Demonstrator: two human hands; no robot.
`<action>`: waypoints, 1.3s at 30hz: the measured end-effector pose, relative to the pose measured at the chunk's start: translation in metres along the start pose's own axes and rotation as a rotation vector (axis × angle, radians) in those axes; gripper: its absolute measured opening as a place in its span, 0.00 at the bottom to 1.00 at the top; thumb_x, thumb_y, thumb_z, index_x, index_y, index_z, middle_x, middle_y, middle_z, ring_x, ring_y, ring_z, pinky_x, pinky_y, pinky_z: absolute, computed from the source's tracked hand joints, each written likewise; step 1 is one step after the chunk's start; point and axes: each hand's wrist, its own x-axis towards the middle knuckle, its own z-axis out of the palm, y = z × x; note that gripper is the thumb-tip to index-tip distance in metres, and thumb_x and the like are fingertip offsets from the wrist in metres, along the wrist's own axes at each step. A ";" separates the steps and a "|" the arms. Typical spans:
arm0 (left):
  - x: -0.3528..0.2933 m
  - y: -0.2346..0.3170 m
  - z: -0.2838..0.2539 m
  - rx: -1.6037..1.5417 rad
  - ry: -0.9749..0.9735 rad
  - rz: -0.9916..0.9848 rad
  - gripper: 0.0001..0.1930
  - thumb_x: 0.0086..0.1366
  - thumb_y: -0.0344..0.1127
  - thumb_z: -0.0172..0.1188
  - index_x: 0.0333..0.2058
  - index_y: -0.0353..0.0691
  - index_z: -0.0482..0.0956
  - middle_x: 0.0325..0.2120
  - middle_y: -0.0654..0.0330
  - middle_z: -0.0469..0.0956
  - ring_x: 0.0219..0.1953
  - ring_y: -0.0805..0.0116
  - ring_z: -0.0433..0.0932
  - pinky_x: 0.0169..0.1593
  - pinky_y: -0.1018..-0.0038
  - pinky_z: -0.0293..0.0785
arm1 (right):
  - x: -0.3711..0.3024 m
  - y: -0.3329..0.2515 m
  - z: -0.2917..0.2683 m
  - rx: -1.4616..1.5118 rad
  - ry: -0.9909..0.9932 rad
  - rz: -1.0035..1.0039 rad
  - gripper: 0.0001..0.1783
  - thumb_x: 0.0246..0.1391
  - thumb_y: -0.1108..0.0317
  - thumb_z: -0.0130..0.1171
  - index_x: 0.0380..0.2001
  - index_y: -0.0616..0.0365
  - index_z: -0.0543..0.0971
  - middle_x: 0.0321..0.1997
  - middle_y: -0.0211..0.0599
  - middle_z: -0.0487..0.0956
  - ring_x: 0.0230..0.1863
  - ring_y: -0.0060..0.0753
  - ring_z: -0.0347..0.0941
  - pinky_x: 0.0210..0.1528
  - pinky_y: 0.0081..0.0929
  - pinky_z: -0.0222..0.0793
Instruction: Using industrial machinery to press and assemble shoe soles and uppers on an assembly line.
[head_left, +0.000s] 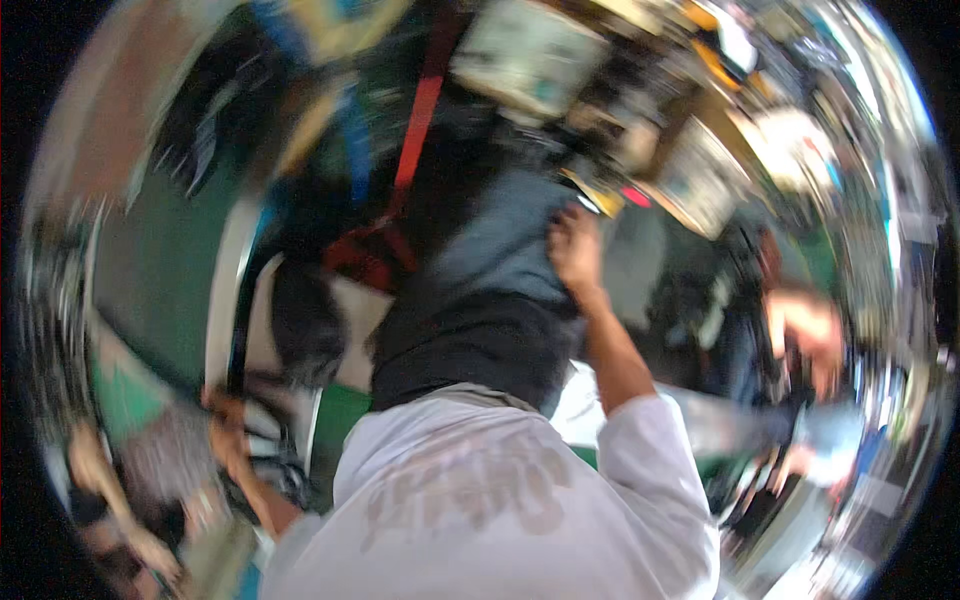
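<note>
Motion blurs much of the view. My right hand (pixel 575 245) is beside the knee of my dark trousers (pixel 480 240). Just beyond its fingertips lies a small yellow and black thing (pixel 600 193), with a pink spot next to it. Whether the hand touches it I cannot tell. Out to the left, my left hand (pixel 228 418) is by the lower end of a pale curved edge (pixel 222 290). Its fingers are smeared, and I cannot make out anything in them.
Ahead stands a whitish box (pixel 530 58), with an open carton (pixel 700 175) to its right. A red bar (pixel 418 130) rises left of my legs. Other people's arms show at the right (pixel 810 330) and lower left (pixel 110 490).
</note>
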 end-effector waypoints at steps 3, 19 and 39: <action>0.074 0.023 -0.057 -0.067 0.351 0.159 0.29 0.74 0.46 0.61 0.66 0.34 0.79 0.62 0.40 0.82 0.60 0.41 0.83 0.57 0.53 0.80 | -0.026 -0.044 -0.010 0.191 0.109 0.075 0.20 0.67 0.67 0.62 0.59 0.63 0.85 0.69 0.55 0.78 0.71 0.61 0.74 0.75 0.48 0.68; -0.142 0.642 -0.049 -0.049 -0.448 1.579 0.22 0.83 0.32 0.56 0.71 0.40 0.75 0.61 0.53 0.78 0.63 0.60 0.79 0.64 0.65 0.76 | -0.632 0.066 -0.105 -0.262 0.376 1.593 0.44 0.49 0.70 0.68 0.72 0.57 0.69 0.71 0.60 0.75 0.75 0.63 0.68 0.76 0.52 0.66; -0.352 0.661 0.041 -0.113 -1.159 1.954 0.21 0.75 0.25 0.62 0.65 0.36 0.79 0.54 0.49 0.84 0.51 0.62 0.87 0.54 0.69 0.83 | -0.534 -0.054 -0.004 0.770 1.077 1.646 0.59 0.55 0.52 0.80 0.76 0.77 0.60 0.70 0.62 0.76 0.67 0.48 0.77 0.69 0.38 0.73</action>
